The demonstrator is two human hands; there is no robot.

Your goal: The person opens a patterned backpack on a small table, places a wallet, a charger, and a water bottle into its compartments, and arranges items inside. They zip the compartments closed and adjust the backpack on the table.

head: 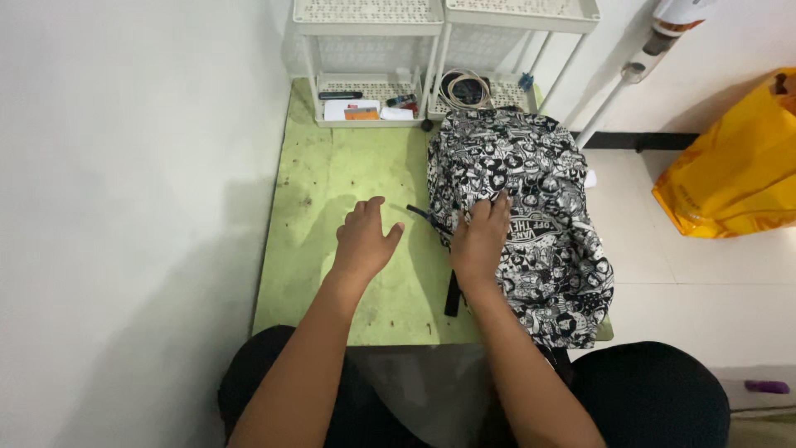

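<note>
On the green tabletop [348,174], our right hand [481,241] lies flat on the near left edge of one black-and-white patterned backpack [531,216], fingers spread over the fabric, pressing rather than pinching; the grip is open. Our left hand [365,241] hovers just beside it over bare green surface, fingers loosely spread, holding nothing; whether it touches the tabletop we cannot tell.

Backpack lies flat, taking up the right half of the tabletop, its near corner hanging past the edge. One dark strap [452,290] trails from under the right hand toward us. Bag looks shut; we see no open zipper, so by our reading handling has only begun.

Beyond: two white plastic racks [365,33] side by side against the wall. Lower shelves hold one coiled cable [466,87] and a few small flat items, too small to count surely. Right, on the floor: one yellow plastic bag [738,166]. One small purple object [767,387] near our knee.
</note>
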